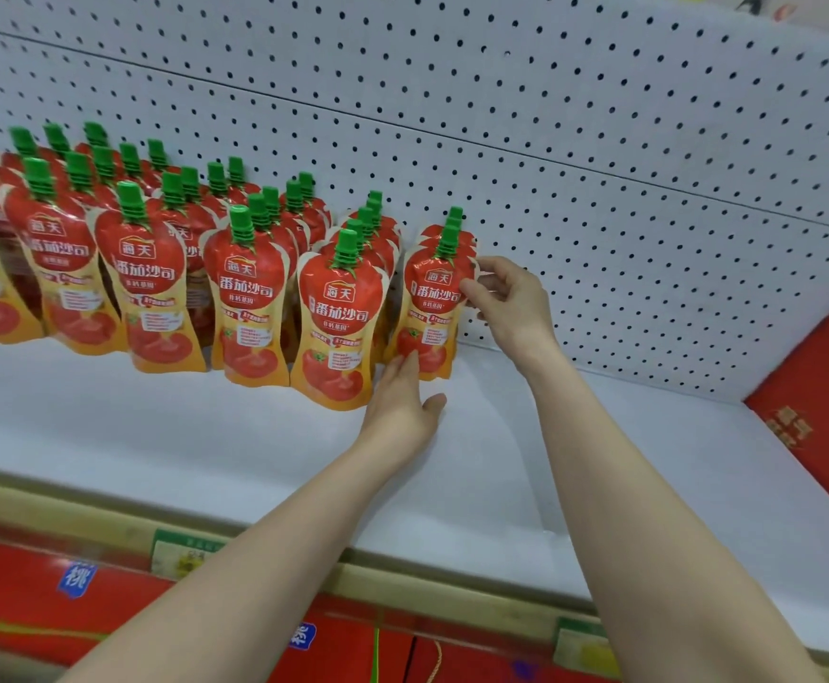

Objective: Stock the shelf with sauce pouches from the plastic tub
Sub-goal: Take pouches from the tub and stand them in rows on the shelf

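Note:
Several rows of red and yellow sauce pouches with green caps stand upright on the white shelf point(205, 436). The rightmost front pouch point(431, 308) stands at the end of the rows, with another behind it. My right hand point(511, 303) pinches that pouch's upper right edge with thumb and fingers. My left hand point(402, 401) lies low on the shelf with straight fingers touching the pouch's lower left corner. The neighbouring front pouch point(338, 327) stands just to the left. The plastic tub is out of view.
A white pegboard wall point(599, 165) backs the shelf. Red boxes point(826, 416) lean at the shelf's right end. A price rail point(254, 549) with labels runs along the shelf's front edge, and red packages sit on the level below.

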{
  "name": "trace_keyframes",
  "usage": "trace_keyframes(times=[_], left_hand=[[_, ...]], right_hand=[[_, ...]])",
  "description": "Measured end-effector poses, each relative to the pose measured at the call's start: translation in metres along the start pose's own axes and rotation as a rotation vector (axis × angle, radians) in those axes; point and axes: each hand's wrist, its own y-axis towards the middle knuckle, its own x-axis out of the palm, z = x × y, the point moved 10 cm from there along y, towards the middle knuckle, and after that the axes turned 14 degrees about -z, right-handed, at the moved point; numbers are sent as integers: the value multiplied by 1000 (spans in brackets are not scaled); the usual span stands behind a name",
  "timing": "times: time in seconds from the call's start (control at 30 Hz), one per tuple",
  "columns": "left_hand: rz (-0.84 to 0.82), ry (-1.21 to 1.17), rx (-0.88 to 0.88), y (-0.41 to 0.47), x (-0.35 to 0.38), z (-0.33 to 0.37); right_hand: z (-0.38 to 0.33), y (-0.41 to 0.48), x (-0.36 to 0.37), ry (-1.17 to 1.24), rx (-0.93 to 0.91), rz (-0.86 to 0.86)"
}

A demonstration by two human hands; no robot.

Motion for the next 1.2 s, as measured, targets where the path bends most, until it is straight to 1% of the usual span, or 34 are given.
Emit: trace_keyframes(times=[0.2, 0.37, 0.47, 0.53, 0.6, 0.63, 0.7, 0.77, 0.8, 0.87, 0.97, 1.03, 1.1, 1.17, 1.2], left_hand=[[107, -111, 188, -44, -12, 27], [191, -209, 328, -120, -5, 46], [227, -259, 391, -179, 16, 45], [224, -293, 409, -215, 38, 34], [212, -336, 386, -243, 70, 9], [199, -351, 358, -255, 90, -8], [150, -358, 270, -276, 136, -50], [72, -353, 136, -295, 189, -104], [32, -353, 58, -305, 215, -132], [-52, -355, -93, -328, 264, -184], [-131, -338, -253, -357, 317, -244], [-158, -338, -314, -366, 342, -273], [-158, -328, -332, -367, 357, -291], [-145, -349, -343, -364, 370, -306], [-139, -342, -356, -362, 375, -311]], right_hand=[[-4, -72, -37, -217, 7, 86], [-7, -191, -58, -388, -20, 107], [-8, -281, -65, -412, -70, 188], [0, -344, -63, -385, -78, 246], [19, -403, -52, -350, -59, 275], [37, -430, -40, -340, -23, 257], [88, -479, -7, -300, 107, 165], [145, -528, 34, -247, 270, 35], [172, -550, 57, -226, 350, -52], [224, -596, 109, -204, 511, -278], [285, -656, 185, -151, 685, -613], [314, -680, 230, -148, 739, -790], [334, -689, 273, -127, 724, -926], [344, -687, 309, -34, 687, -1007], [349, -684, 320, 33, 685, -989]])
